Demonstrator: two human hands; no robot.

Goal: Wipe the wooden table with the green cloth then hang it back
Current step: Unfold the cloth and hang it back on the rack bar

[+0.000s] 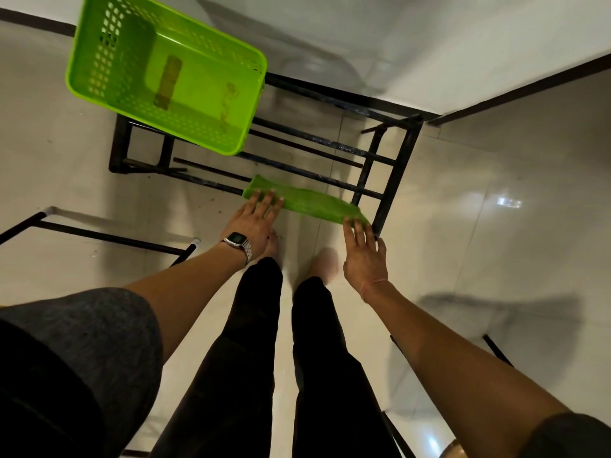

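Observation:
The green cloth (310,203) lies draped along the front bar of a black metal rack (393,173). My left hand (256,216), with a wristwatch, rests on the cloth's left end with straight fingers. My right hand (363,252) has straight, spread fingers whose tips touch the cloth's right end near the rack's corner post. No wooden table shows in this view.
A bright green plastic basket (99,77) sits on the rack's back left. Another black frame (99,236) stands to the left on the pale tiled floor. My legs and bare feet are below the hands. White walls meet in a corner behind the rack.

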